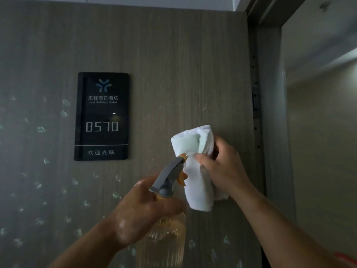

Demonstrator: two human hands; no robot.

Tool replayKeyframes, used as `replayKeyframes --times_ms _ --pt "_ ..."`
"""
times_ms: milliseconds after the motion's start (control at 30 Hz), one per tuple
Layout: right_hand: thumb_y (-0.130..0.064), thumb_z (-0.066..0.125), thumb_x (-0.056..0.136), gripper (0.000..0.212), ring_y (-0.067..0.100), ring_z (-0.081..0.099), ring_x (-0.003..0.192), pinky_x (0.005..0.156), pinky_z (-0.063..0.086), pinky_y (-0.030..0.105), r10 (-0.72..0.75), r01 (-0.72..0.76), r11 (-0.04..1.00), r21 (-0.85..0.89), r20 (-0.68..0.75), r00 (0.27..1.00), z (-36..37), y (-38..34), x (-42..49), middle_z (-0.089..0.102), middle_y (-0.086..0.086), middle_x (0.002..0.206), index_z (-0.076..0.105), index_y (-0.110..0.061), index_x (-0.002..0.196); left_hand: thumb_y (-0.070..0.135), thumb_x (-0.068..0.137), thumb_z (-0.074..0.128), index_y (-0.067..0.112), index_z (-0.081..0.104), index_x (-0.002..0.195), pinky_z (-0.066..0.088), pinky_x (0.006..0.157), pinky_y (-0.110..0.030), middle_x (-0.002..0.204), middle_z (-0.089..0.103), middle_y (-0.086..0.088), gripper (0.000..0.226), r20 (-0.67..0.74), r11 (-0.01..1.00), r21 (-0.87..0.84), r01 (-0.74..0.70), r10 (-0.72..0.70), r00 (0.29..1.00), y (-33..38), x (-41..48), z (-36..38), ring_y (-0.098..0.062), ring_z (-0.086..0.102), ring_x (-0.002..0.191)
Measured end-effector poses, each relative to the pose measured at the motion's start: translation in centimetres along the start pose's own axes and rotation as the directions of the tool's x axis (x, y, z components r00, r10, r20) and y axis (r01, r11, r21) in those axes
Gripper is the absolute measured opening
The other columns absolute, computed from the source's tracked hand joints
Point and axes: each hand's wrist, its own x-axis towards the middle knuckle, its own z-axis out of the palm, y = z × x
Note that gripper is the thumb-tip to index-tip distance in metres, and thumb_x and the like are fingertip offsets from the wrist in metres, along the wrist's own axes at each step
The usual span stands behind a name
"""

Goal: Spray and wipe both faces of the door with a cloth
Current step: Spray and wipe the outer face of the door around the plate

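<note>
A grey-brown wood-grain door (183, 64) fills the view, close in front of me. My left hand (146, 209) grips the neck of a clear spray bottle (166, 231) with a grey head and an orange nozzle. The nozzle points at a folded white cloth (195, 171). My right hand (222, 169) holds that cloth upright just in front of the door, near its right edge. Droplets spot the door's lower left part.
A black room-number plate (101, 117) reading 8570 is fixed to the door at left of centre. The door's right edge with its latch (255, 105) meets a grey frame (272, 113). A pale wall (324, 142) lies beyond on the right.
</note>
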Motion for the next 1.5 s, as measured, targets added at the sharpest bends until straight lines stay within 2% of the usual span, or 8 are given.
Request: replayKeyframes --times_ms 233,400,600,800,967,1100,1300,1500 --pt "-0.022 0.076 0.092 0.067 -0.008 0.040 0.123 0.090 0.036 -0.001 -0.317 0.199 0.920 -0.337 -0.345 0.883 1.7 1.3 -0.9 0.049 -0.003 0.142 0.045 -0.021 0.151 0.023 0.072 0.086 0.037 0.072 0.093 0.062 0.071 -0.030 0.085 0.075 -0.007 0.028 -0.062 0.999 -0.015 0.041 -0.042 0.997 -1.5 0.6 0.7 -0.022 0.074 0.080" --pt "-0.024 0.061 0.102 0.023 0.015 0.064 0.108 0.086 0.056 0.023 -0.572 0.309 0.771 -0.556 -0.392 0.721 2.9 2.8 -0.8 0.062 0.008 0.127 0.076 -0.014 0.116 0.013 0.074 0.086 0.036 0.073 0.096 0.062 0.073 -0.032 0.088 0.077 -0.010 0.034 -0.079 0.996 -0.073 0.052 -0.058 0.995 -2.0 0.9 1.0 -0.023 0.075 0.080" --pt "-0.051 0.042 0.105 0.057 0.030 0.052 0.137 0.107 0.050 0.042 -0.439 0.220 0.769 -0.600 -0.245 0.864 5.4 3.5 -3.0 0.050 0.016 0.151 0.051 -0.014 0.148 0.022 0.062 0.085 0.040 0.076 0.099 0.062 0.073 -0.029 0.092 0.079 -0.010 0.042 -0.051 0.989 -0.148 0.023 -0.031 0.998 -2.5 0.5 1.1 -0.024 0.076 0.086" --pt "-0.054 0.052 0.099 0.067 0.037 0.050 0.124 0.092 0.046 0.049 -0.464 0.167 0.621 -0.766 -0.188 0.866 6.0 3.8 -2.5 0.047 0.019 0.149 0.036 -0.028 0.158 -0.004 0.069 0.085 0.033 0.078 0.082 0.053 0.057 -0.010 0.080 0.079 0.007 0.040 -0.116 0.987 -0.154 0.039 -0.057 0.992 -3.1 0.5 0.5 -0.008 0.075 0.073" --pt "-0.051 0.051 0.099 0.070 0.032 0.049 0.115 0.088 0.046 0.043 -0.474 0.108 0.572 -0.813 -0.220 0.852 2.0 1.3 3.8 0.045 0.017 0.149 0.031 -0.027 0.161 0.017 0.072 0.086 0.038 0.073 0.103 0.062 0.075 -0.035 0.081 0.077 -0.005 0.040 -0.087 0.996 -0.084 0.000 -0.007 0.996 -2.4 1.2 -1.0 -0.020 0.076 0.077" --pt "-0.042 0.056 0.094 0.074 0.035 0.046 0.123 0.090 0.044 0.047 -0.394 -0.007 0.643 -0.766 -0.338 0.854 3.0 -0.8 5.6 0.039 0.017 0.155 0.029 -0.029 0.161 0.024 0.063 0.078 0.035 0.073 0.098 0.063 0.067 -0.032 0.083 0.076 -0.015 0.037 -0.128 0.992 -0.118 -0.053 0.038 0.991 -1.6 1.8 -1.9 -0.028 0.075 0.077" --pt "-0.040 0.058 0.093 0.071 0.036 0.051 0.119 0.089 0.046 0.046 -0.511 0.283 0.548 -0.787 -0.047 0.858 5.6 4.5 -3.8 0.049 0.016 0.144 0.035 -0.031 0.159 0.023 0.063 0.079 0.036 0.074 0.095 0.063 0.073 -0.045 0.082 0.076 -0.019 0.035 -0.156 0.989 -0.141 -0.050 0.028 0.987 -1.5 2.0 -2.5 -0.034 0.075 0.078" --pt "-0.039 0.054 0.091 0.070 0.045 0.048 0.123 0.097 0.047 0.055 -0.419 0.045 0.727 -0.685 -0.391 0.819 0.6 1.9 5.5 0.045 0.025 0.148 0.041 -0.020 0.157 0.026 0.070 0.084 0.014 0.072 0.103 0.062 0.064 -0.029 0.083 0.076 -0.017 0.037 -0.193 0.997 -0.076 0.014 -0.029 0.981 -2.5 1.7 -3.2 -0.028 0.075 0.076"
